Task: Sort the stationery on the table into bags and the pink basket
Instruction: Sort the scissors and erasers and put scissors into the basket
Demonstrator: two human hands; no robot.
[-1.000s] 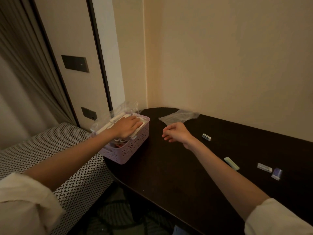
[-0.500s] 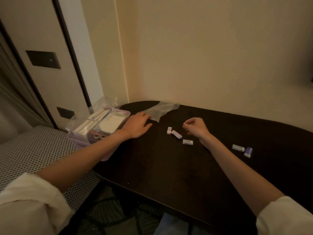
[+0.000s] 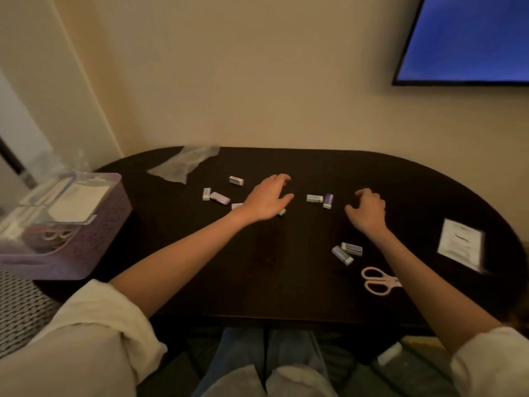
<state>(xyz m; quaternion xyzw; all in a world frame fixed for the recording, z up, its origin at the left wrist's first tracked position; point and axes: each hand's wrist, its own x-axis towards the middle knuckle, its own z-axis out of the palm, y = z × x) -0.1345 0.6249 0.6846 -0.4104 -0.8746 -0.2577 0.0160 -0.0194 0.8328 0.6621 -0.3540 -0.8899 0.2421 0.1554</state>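
Note:
Several small erasers lie scattered on the dark table (image 3: 286,282). One group lies left of my left hand (image 3: 264,200), among them a purple eraser (image 3: 219,197). A white eraser (image 3: 314,198) and a purple-sleeved one (image 3: 328,200) sit between my hands. Two more erasers (image 3: 347,252) lie near my right forearm. My left hand hovers flat with fingers spread, holding nothing. My right hand (image 3: 367,212) has its fingers loosely curled and holds nothing. The pink basket (image 3: 94,250) stands at the table's left end, filled with bagged stationery. An empty clear bag (image 3: 186,164) lies at the back left.
Pink scissors (image 3: 378,280) lie beside my right forearm. A white packet (image 3: 461,247) rests at the right end of the table. A blue screen (image 3: 469,38) hangs on the wall at upper right. A patterned seat (image 3: 20,310) sits left of the table.
My left hand left the basket and moved right over the table's middle. My right hand moved right, past the erasers. The view swung right, showing the scissors, packet and screen.

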